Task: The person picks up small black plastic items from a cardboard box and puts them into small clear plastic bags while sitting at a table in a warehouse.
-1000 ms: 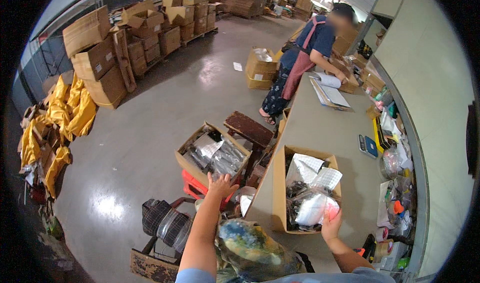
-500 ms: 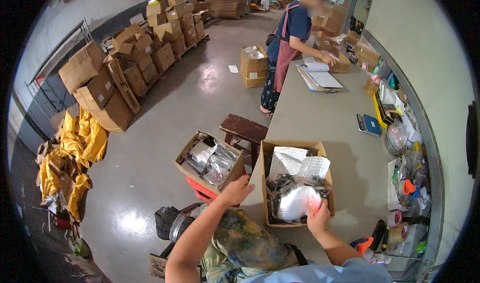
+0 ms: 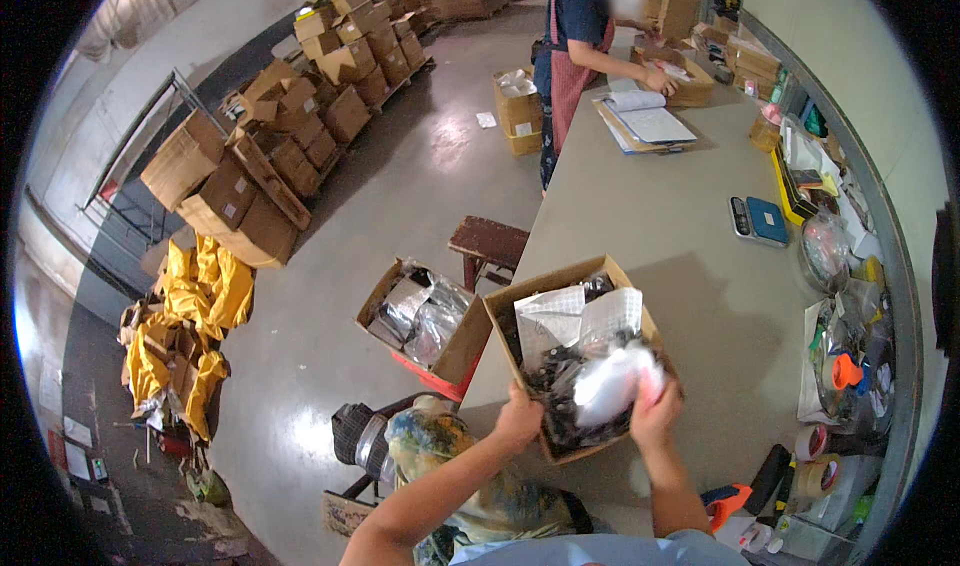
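- Your worktop (image 3: 620,201) runs from beside you toward the far end, where a co-worker (image 3: 575,46) in a dark top and checked apron stands with one arm over it.
- The cardboard box (image 3: 552,281) sits between your hands at the worktop's left edge, turned askew, top open; you have dark plastic-wrapped pieces in it under white gridded sheets (image 3: 548,328). Whether its base touches the worktop, you cannot tell.
- To its left, below worktop height, another open carton (image 3: 455,341) of bagged pieces rests on a red plastic stool (image 3: 440,383).
- Farther along your worktop lies a clipboard (image 3: 655,126) with papers, well beyond the box.
- Your blue-topped digital scale (image 3: 759,220) stands right of the box.
- A shiny white bag (image 3: 605,391), blurred, is over the box's near contents.
- Your left hand (image 3: 519,416) is curled closed on the box's left wall.
- Your right hand (image 3: 656,416) is closed on the bag's right end; you cannot tell whether it also grips the box.
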A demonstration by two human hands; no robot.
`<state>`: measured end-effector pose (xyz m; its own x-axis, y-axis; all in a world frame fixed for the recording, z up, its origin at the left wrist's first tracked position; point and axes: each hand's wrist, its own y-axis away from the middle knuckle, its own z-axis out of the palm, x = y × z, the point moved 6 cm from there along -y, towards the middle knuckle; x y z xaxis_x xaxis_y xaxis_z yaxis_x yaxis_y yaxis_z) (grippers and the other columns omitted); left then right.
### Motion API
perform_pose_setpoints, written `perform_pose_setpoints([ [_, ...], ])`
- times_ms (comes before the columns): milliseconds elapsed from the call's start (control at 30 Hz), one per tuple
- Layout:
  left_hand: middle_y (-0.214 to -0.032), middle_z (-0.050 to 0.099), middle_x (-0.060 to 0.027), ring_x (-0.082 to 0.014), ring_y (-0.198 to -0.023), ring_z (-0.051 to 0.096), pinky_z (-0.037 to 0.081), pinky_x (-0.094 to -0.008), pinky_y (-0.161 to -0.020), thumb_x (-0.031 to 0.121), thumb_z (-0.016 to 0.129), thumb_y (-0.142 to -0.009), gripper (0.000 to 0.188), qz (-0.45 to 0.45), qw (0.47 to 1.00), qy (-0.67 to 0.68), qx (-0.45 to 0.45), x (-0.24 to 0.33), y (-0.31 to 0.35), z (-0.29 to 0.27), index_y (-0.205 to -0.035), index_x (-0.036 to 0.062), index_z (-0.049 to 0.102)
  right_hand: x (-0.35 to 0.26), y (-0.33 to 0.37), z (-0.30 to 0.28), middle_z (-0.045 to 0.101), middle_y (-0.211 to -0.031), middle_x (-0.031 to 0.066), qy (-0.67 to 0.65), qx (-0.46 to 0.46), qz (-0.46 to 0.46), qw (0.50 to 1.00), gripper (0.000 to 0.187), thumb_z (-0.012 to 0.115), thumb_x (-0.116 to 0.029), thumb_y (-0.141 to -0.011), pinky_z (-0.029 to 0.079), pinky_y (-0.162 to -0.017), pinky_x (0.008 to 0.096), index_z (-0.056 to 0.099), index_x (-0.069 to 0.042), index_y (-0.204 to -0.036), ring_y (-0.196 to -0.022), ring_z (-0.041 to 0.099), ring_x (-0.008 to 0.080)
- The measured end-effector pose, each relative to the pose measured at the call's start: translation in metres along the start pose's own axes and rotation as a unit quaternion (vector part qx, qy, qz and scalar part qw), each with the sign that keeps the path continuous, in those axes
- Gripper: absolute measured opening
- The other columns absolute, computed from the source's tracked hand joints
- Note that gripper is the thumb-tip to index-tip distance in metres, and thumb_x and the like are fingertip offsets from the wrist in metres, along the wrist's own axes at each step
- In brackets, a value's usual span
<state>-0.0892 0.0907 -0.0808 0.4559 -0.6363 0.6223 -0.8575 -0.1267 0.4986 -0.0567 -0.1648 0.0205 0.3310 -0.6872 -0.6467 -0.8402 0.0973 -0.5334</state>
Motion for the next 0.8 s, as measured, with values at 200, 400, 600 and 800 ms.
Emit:
perform_pose_setpoints([
  [200, -0.09, 0.057, -0.0373, -0.0512, -0.087, 0.056, 0.044, -0.0554, -0.081, 0.022, 0.045, -0.085, 0.05, 0.017, 0.994, 0.078, 0.077, 0.072, -0.008, -0.002, -0.119, -0.0088, 0.027, 0.027, -0.057, -0.011, 0.059, -0.089, 0.0214, 0.0, 0.029, 0.08, 0.996, 0.029, 0.06, -0.019, -0.086, 0.045, -0.073, 0.0435, 0.049, 0.003, -0.101, -0.084, 0.058, 0.0379],
  [400, -0.097, 0.059, -0.0323, -0.0484, -0.09, 0.057, 0.046, -0.0513, -0.08, 0.025, 0.045, -0.086, 0.051, 0.039, 0.995, 0.049, 0.083, 0.075, -0.064, -0.031, -0.126, -0.0033, 0.03, 0.034, -0.054, 0.011, 0.058, -0.093, 0.024, 0.075, 0.061, 0.026, 0.995, 0.032, 0.058, -0.02, -0.086, 0.044, -0.074, 0.0443, 0.047, 0.002, -0.107, -0.085, 0.056, 0.0411],
  [600, -0.107, 0.055, -0.0329, -0.0499, -0.098, 0.053, 0.043, -0.0512, -0.087, 0.032, 0.047, -0.089, 0.059, 0.124, 0.99, 0.007, 0.07, 0.056, -0.053, -0.02, -0.134, 0.0009, 0.026, 0.009, -0.058, 0.007, 0.061, -0.095, 0.0178, -0.071, 0.057, 0.026, 0.995, 0.028, 0.058, -0.01, -0.085, 0.046, -0.077, 0.038, 0.049, 0.002, -0.109, -0.087, 0.06, 0.0298],
  [800, -0.14, 0.029, -0.028, -0.0388, -0.132, 0.026, 0.026, -0.045, -0.107, 0.042, 0.062, -0.082, 0.091, 0.303, 0.874, 0.379, 0.009, 0.065, 0.035, -0.085, -0.145, 0.0102, 0.004, -0.087, -0.033, 0.023, 0.062, -0.093, 0.0074, -0.296, -0.205, 0.028, 0.933, 0.026, 0.056, -0.004, -0.087, 0.049, -0.074, 0.0295, 0.049, 0.0, -0.112, -0.082, 0.059, 0.0143],
])
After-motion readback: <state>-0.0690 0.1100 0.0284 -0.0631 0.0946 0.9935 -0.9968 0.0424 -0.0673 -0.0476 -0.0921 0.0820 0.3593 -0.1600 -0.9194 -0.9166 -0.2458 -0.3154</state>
